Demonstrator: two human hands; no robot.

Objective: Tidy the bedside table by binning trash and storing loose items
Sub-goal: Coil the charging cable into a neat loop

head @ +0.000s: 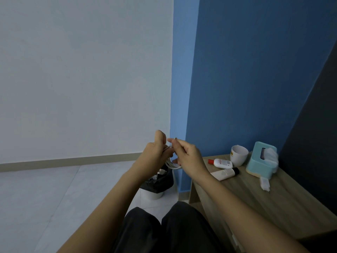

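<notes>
At the bottom centre of the frame sit the person's knees in dark trousers (164, 229), and both bare forearms reach up from there to the middle of the frame. The left hand (155, 154) is curled shut around a coiled thin white charging cable (172, 164), thumb raised. The right hand (189, 156) pinches the cable's free end, its small metal plug (175, 138) poking up above the fingertips. The loops hang just below and between the two hands, in the air above a small white bin lined with a black bag (156, 185) on the tiled floor.

The cable looks light, limp and springy, so the coil will likely slacken unless held across all its loops at once; the plug end is the stiff part, best for tucking.

On the wooden worktop (273, 203) at the right lie a white bottle with a red cap (221, 163), a white tube with a black cap (225, 174), a white mug (238, 155), a pale blue tissue box (261, 157) and a crumpled white tissue (264, 183), still to be sorted.
</notes>
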